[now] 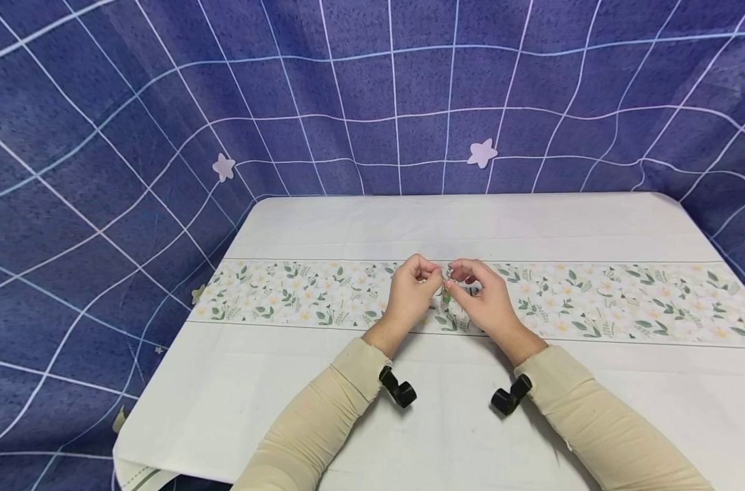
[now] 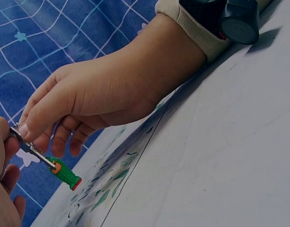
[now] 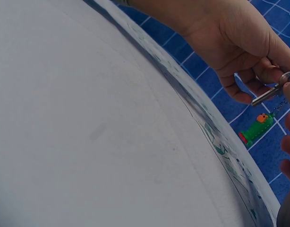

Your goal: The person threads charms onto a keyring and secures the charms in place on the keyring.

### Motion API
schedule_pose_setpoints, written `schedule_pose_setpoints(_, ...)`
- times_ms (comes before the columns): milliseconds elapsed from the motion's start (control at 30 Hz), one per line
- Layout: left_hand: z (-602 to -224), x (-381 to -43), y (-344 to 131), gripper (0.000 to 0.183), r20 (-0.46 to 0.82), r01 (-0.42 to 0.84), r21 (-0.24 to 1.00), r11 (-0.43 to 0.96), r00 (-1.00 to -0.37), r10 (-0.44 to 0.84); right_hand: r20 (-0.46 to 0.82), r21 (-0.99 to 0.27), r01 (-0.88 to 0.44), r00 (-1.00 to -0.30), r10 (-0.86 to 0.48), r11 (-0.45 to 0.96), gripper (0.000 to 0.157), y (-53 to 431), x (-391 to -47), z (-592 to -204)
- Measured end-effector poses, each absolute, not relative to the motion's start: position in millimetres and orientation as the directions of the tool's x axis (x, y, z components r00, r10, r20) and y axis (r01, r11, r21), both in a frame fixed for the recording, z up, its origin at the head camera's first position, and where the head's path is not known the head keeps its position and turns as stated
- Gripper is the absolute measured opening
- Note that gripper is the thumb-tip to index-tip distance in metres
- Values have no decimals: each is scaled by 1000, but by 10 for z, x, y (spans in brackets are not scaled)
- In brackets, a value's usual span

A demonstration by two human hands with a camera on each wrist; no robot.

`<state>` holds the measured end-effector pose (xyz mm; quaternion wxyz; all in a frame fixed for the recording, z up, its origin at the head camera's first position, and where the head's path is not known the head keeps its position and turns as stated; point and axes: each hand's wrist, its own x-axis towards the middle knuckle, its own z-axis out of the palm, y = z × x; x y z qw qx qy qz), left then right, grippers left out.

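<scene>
A metal key is held up between my two hands, its blade slanting down. From a small chain beside it hangs a green figure-shaped charm with an orange patch and a red end; it also shows as a green charm in the right wrist view. My left hand pinches the key near its head with thumb and fingers. My right hand meets it there, thumb and fingertip pinching the same head end. Fingers partly hide the key's head and the chain's attachment.
A white-covered table lies below, crossed by a floral runner of white flowers and green leaves. Blue gridded cloth with star shapes hangs behind and to the left. Black wrist cameras sit on both beige sleeves.
</scene>
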<state>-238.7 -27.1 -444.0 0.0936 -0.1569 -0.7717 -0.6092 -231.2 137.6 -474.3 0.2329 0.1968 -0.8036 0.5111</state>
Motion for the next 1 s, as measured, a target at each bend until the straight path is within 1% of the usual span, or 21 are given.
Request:
schedule_pose_setpoints(167,-4431,-2384,-272,3,329,348,916,200,-936,122,588,-729,-567,-806,-74,384,31,1371,-2315,-4740)
schedule_pose_setpoints(367,-4433,-2391,-261,5,325,340,921,190,-940,106,620,-726,-604,-782,-69,329,38,1371,-2340,-4757)
schedule_pose_setpoints(533,-4438,-2387,-260,7,333,349,919,184,-936,115,608,-728,-586,-791,-60,355,37,1368,-2334,-4759)
schedule_pose_setpoints(667,-4433,-2390,-262,2,326,342,922,180,-938,116,602,-722,-579,-796,-68,380,36,1369,-2331,-4750)
schedule_pose_setpoints(800,-4435,-2394,-269,5,321,337,925,177,-940,115,602,-714,-578,-795,-76,396,34,1374,-2328,-4754)
schedule_pose_setpoints(1000,-4450,-2402,-272,4,326,344,919,194,-938,119,601,-713,-577,-795,-77,398,32,1382,-2327,-4756)
